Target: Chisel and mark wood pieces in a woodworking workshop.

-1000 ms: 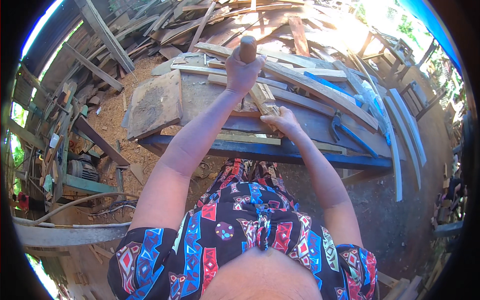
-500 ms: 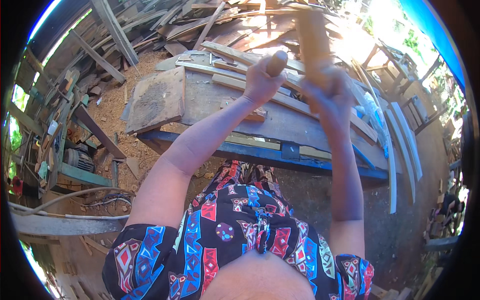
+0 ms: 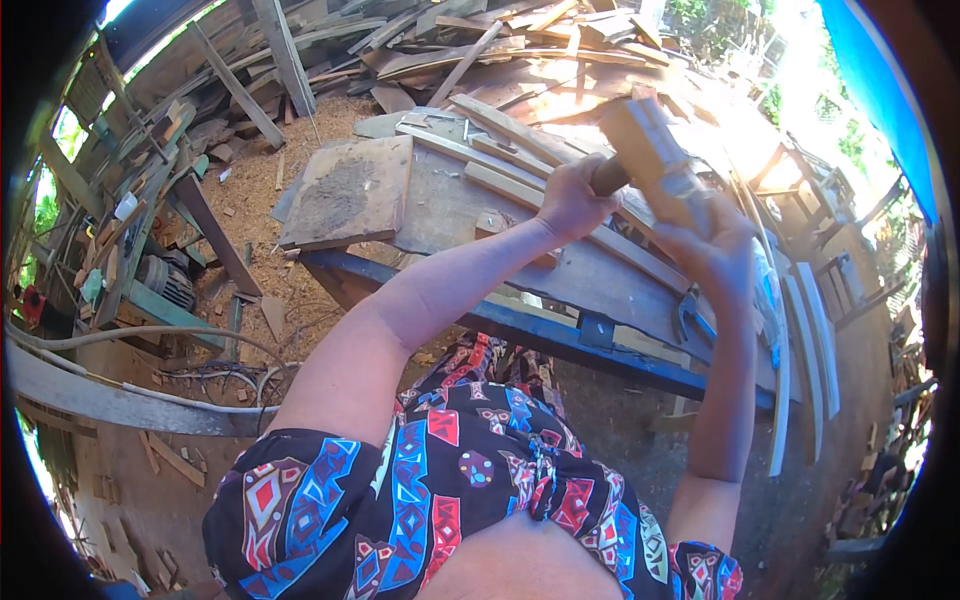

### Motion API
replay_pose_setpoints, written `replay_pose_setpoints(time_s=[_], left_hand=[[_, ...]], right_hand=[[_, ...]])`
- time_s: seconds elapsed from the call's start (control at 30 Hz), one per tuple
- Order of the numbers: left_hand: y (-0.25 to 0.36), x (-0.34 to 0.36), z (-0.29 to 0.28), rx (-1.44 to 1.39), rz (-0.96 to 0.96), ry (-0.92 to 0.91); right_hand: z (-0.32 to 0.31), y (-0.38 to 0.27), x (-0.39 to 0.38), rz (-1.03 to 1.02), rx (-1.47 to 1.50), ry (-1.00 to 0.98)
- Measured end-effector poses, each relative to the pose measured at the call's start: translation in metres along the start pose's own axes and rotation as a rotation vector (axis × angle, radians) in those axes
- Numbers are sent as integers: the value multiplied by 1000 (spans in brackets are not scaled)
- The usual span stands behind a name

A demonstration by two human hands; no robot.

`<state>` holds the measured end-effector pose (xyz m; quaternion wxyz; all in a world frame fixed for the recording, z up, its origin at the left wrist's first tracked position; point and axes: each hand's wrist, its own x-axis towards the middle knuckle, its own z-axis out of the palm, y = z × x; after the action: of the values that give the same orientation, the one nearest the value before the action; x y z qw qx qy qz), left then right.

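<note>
Wooden block (image 3: 645, 145) now nearer handle (image 3: 608, 178)

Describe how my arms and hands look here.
Your arms are bare below short black sleeves with red, blue and white geometric shapes. Your left hand and right hand wear no gloves; no watch or bracelet shows.

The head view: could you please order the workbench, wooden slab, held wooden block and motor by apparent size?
1. Workbench
2. Wooden slab and held wooden block: unranked, since they look close and the block seems nearer the camera
3. Motor
</note>
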<state>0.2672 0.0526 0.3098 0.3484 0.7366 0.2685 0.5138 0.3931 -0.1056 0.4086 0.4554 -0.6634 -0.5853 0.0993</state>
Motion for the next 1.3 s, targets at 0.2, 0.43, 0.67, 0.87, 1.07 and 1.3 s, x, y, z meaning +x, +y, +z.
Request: replay_pose_setpoints(time_s=[0.2, 0.43, 0.67, 0.87, 1.07, 1.3], left_hand=[[-12, -7, -1, 37, 57, 21], [-13, -1, -14, -92, 21, 37], [-36, 7, -88, -490, -177, 377], [-48, -9, -113, -537, -171, 468], [-63, 0, -141, -679, -271, 807], [-69, 5, -128, -710, -285, 692]], right_hand=[[18, -7, -10, -162, 628, 436], [26, 17, -11, 189, 502, -10], [107, 77, -32, 407, 580, -95], [165, 126, -46, 567, 299, -240], [158, 110, -36, 542, -136, -416], [163, 123, -42, 532, -142, -375]])
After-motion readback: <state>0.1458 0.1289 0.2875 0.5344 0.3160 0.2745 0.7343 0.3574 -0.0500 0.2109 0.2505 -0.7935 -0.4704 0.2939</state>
